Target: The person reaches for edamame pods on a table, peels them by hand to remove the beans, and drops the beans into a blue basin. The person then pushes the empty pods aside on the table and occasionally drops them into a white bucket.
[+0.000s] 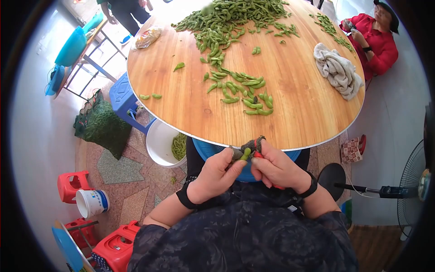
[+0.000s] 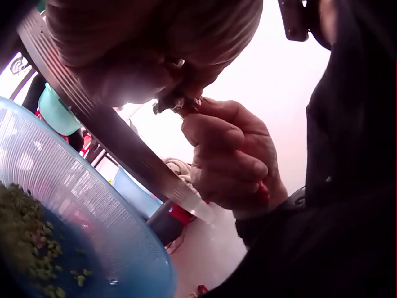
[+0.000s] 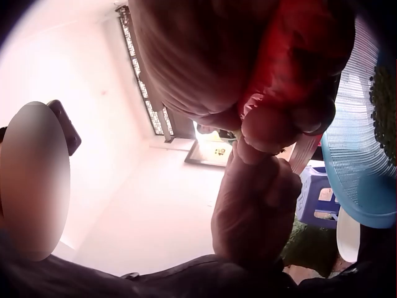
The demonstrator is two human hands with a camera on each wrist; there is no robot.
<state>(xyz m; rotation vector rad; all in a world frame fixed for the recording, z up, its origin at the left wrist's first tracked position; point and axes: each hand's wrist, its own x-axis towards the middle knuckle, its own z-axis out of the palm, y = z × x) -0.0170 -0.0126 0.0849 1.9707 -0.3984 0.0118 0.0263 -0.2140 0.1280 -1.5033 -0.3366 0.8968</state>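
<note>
On the left, pods (image 1: pixel 179 146) are held in a white bucket (image 1: pixel 156 140). By the left hand (image 1: pixel 214 177), a green pod (image 1: pixel 246 154) is pinched between thumb and finger, over a blue basin (image 1: pixel 245 175); if squeezed too hard, its contents could be shot past the basin. If the dark finger covering (image 1: pixel 253 144) slips, grip could be lost by the right hand (image 1: pixel 278 167), whose fingers are curled; what is pinched there cannot be told

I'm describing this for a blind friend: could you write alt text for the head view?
A person's left grip pinches a green pod beside the right grip, which curls around a red item, at the near edge of a round wooden table. More pods lie heaped on its far side, and a white bucket below holds some.
</note>
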